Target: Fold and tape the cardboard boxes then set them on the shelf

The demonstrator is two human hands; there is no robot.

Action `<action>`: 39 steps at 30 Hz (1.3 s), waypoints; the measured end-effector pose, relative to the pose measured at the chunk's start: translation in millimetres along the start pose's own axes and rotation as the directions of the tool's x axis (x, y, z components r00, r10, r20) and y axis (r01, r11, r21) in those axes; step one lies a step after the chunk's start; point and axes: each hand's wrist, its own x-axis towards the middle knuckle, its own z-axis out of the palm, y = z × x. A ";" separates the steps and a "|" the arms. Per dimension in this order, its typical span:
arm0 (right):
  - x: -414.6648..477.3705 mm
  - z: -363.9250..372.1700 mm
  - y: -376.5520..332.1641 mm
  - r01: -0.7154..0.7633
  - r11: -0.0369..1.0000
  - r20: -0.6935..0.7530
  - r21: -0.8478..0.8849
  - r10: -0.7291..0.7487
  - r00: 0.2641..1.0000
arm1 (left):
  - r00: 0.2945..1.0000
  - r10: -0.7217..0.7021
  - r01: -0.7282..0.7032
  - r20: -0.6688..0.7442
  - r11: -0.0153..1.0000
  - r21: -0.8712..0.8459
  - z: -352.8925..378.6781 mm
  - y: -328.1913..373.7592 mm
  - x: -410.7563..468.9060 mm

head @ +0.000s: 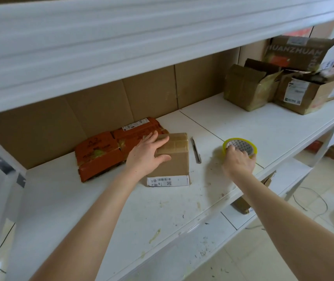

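A small brown cardboard box (174, 159) stands on the white shelf (121, 209), taped across its top, a white barcode label on its near side. My left hand (148, 154) lies on the box's top left corner, fingers spread, thumb over the top. My right hand (239, 162) grips a yellow roll of clear tape (240, 147) that rests on the shelf to the right of the box. A grey utility knife (196, 150) lies between box and tape.
Flattened orange cardboard boxes (105, 151) lie behind and left of the brown box. Several opened brown boxes (283, 84) crowd the shelf's far right. Cardboard sheets line the back. A shelf board hangs overhead; a lower shelf and tiled floor with cables show at right.
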 end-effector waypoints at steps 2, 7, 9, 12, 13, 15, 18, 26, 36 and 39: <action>0.8 -2.2 5.1 0.054 0.999 -0.059 0.006 -0.053 0.997 | 1.000 -0.006 0.006 0.006 1.000 -0.014 -2.3 -0.3 0.2; -3.2 -54.3 -19.6 0.287 0.834 -0.235 0.472 -0.194 0.952 | 1.000 -0.026 0.026 -0.014 1.000 -0.011 -3.3 2.2 -2.0; -8.5 -86.7 -40.7 0.358 0.703 -0.279 0.615 -0.231 0.932 | 0.998 -0.046 0.045 -0.030 0.999 -0.019 -3.8 4.5 -3.3; -14.4 -126.2 -70.5 0.450 0.564 -0.328 0.693 -0.310 0.893 | 0.997 -0.060 0.059 -0.049 0.998 -0.032 -6.3 9.1 -3.3; -14.9 -134.3 -80.5 0.466 0.546 -0.319 0.696 -0.345 0.883 | 0.996 -0.068 0.065 -0.059 0.996 -0.061 -6.9 9.1 -3.6; -14.8 -140.7 -98.5 0.467 0.551 -0.238 0.692 -0.436 0.868 | 0.993 -0.090 0.079 -0.072 0.987 -0.142 -7.4 7.0 -4.7; -12.5 -131.7 -113.6 0.473 0.609 -0.122 0.637 -0.526 0.841 | 0.992 -0.102 0.087 -0.079 0.980 -0.179 -8.8 1.4 -6.3; -6.1 -125.7 -129.3 0.581 0.579 -0.137 0.572 -0.630 0.764 | 0.892 -0.426 0.092 -0.152 0.499 -0.862 -40.7 15.9 -5.7; -7.0 -126.4 -95.8 0.479 0.585 0.119 0.655 -0.705 0.699 | 0.805 -0.568 0.243 -0.173 0.582 -0.776 -36.9 8.0 9.1; -7.6 -112.6 -88.6 0.499 0.583 -0.007 0.642 -0.646 0.763 | 0.793 -0.595 0.268 -0.130 0.533 -0.802 -33.3 -3.2 9.4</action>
